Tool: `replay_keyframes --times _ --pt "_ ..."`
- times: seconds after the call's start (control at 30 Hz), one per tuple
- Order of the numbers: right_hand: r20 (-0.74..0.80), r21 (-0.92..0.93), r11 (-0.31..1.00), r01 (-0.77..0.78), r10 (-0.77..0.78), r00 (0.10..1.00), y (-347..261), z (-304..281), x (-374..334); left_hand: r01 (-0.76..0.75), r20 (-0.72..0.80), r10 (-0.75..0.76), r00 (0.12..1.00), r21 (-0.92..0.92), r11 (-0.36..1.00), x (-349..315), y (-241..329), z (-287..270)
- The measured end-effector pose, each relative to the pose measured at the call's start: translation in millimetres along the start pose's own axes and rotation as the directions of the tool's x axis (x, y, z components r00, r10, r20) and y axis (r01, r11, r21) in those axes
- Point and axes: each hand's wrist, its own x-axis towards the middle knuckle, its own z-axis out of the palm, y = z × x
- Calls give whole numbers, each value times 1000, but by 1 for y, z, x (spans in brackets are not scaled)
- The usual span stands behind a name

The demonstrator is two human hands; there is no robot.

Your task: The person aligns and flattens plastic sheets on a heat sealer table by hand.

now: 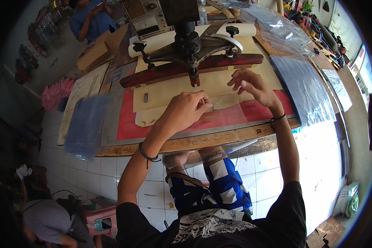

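Observation:
My left hand (pixel 185 110) is over the tan paper sheet (pixel 165 97), its fingers curled and thumb pressed to the index finger. Whatever lies between those fingertips is too small to make out. To its right my right hand (pixel 254 89) hovers with fingers bent but apart, holding nothing visible. A clear plastic sheet (pixel 227 117) lies below the hands, over a red board (pixel 128 124). Just beyond them stands a dark press head (pixel 190 56) with a long red-brown bar (pixel 153 74). A small metal block (pixel 145 97) rests on the paper, left of my left hand.
Bluish clear plastic sheets are stacked at the left (pixel 84 124) and right (pixel 304 87). The worn wooden table edge (pixel 186 145) runs before me. A cardboard box (pixel 97 51) and a person in blue (pixel 89 20) are far left. Another person (pixel 49 219) bends beside a pink stool (pixel 101 217).

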Motion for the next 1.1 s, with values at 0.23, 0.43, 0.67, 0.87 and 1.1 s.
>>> replay_keyframes --times 0.23,0.43,0.67,0.87,1.1 --pt "156 -360 933 6 53 986 2 20 7 -22 13 23 1000 -101 995 4 -3 14" --pt "192 -299 951 85 -27 981 5 29 7 -61 -6 61 998 -61 996 14 1 27" --pt "-10 -372 923 -95 98 995 -17 22 4 -79 -108 74 991 -44 996 -12 -6 17" --pt "-184 -434 900 -40 -46 982 -4 -2 0 151 -64 -158 985 -95 984 -58 -37 -35" --pt "-176 -549 830 -96 -2 984 1 5 7 296 -218 -281 935 42 954 -65 -76 -63"
